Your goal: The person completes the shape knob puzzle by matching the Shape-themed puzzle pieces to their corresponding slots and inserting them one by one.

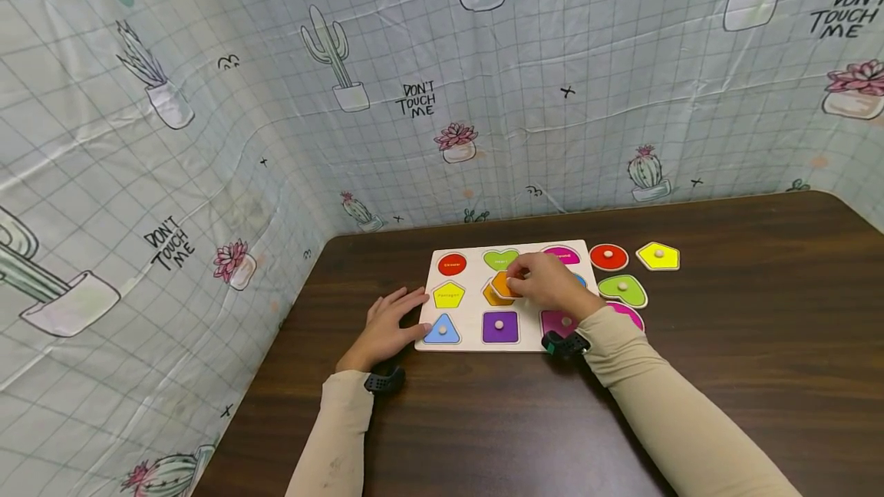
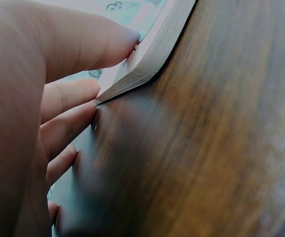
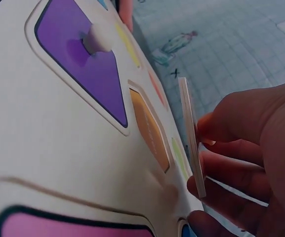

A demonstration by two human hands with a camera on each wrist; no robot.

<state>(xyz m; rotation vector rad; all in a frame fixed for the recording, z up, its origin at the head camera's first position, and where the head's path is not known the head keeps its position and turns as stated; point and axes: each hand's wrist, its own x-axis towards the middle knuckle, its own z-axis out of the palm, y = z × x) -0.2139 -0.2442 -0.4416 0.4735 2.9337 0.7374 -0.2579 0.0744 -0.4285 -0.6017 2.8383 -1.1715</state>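
A white wooden shape-puzzle board (image 1: 470, 340) lies on the table. My right hand (image 1: 549, 282) pinches an orange hexagon piece (image 1: 503, 284) over the board's orange hexagon slot (image 1: 491, 297). Seen edge-on in the right wrist view, the piece (image 3: 189, 128) is apart from the slot (image 3: 149, 131). My left hand (image 1: 387, 332) rests at the board's left edge, its fingers extended and its thumb (image 2: 88, 44) on the board's top. Knobbed blue triangle (image 1: 442, 330), purple square (image 1: 500, 327) and pink (image 1: 555, 322) pieces sit in the front row; my right wrist partly covers the pink one.
Right of the board lie loose knobbed pieces: a red circle (image 1: 609, 257), a yellow pentagon (image 1: 658, 256), a green heart (image 1: 623, 291) and a pink piece (image 1: 627, 314) partly behind my right sleeve. A cactus-print cloth (image 1: 511, 98) hangs behind the brown table (image 1: 483, 420).
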